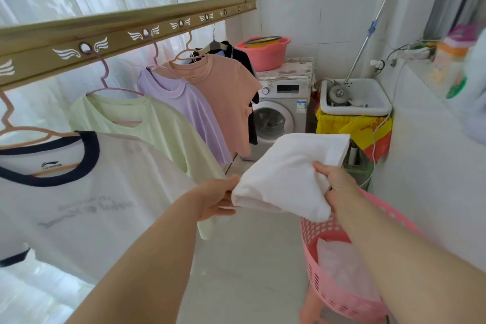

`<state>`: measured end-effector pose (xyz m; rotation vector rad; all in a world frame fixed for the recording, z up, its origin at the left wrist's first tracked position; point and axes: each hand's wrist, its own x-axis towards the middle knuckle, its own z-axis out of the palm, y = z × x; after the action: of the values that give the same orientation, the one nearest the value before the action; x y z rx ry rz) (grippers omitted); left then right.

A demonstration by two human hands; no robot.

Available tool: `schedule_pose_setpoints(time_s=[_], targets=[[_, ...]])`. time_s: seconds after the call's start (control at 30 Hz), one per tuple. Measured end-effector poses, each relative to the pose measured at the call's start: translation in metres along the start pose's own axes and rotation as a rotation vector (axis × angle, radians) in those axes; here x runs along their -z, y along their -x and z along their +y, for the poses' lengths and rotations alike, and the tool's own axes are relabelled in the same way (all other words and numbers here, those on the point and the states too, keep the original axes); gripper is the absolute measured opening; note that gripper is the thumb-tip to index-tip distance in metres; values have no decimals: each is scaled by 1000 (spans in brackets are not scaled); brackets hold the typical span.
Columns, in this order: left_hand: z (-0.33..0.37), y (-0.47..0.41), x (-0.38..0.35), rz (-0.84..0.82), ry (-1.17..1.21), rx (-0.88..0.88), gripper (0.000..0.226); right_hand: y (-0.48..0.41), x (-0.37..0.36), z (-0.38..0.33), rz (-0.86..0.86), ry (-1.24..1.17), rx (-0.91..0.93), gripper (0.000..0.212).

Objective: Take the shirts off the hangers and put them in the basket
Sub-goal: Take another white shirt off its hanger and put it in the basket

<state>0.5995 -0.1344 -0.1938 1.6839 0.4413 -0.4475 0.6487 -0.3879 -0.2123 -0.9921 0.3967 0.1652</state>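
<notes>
Folded white shirt [286, 173] hangs in the air between our two hands, above the near rim of the pink basket [339, 294]; its long axis runs from lower left to upper right, the far end pointing toward the washing machine [281, 110]; our left hand [218, 198] pinches the lower left corner, fingers pressed together on the cloth; our right hand [335, 184] grips the right edge, thumb on top; some pale cloth already lies inside the basket; along the gold rail [118, 26] four shirts remain on hangers, white with navy collar [86, 208], pale green [155, 134], lilac [189, 110], peach [226, 95].
</notes>
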Motion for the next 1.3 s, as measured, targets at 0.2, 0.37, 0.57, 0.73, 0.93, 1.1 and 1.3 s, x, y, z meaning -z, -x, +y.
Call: schedule_pose_setpoints(time_s=[0.2,0.37,0.57,0.73,0.93,1.1,1.3], targets=[[10,-36,-57,-109,188,30,45,-5,36,-24,-202,179,-150,14],[11,-80,-121,50,66,-30,37,-21,91,-36,-167,491,-355,19],[-11,-132,-195,-63,-157,47,52,-65,167,-26,178,597,-333,37],[-27,-176,-251,-96,-277,137,65,-109,220,-20,263,819,-348,48],[-62,-224,-290,-104,-434,235,77,-156,270,10,301,1026,-557,67],[-100,-257,-303,-111,-481,323,80,-188,301,36,295,1068,-657,62],[-125,-274,-315,-149,-961,421,68,-180,318,68,144,1205,-833,37]])
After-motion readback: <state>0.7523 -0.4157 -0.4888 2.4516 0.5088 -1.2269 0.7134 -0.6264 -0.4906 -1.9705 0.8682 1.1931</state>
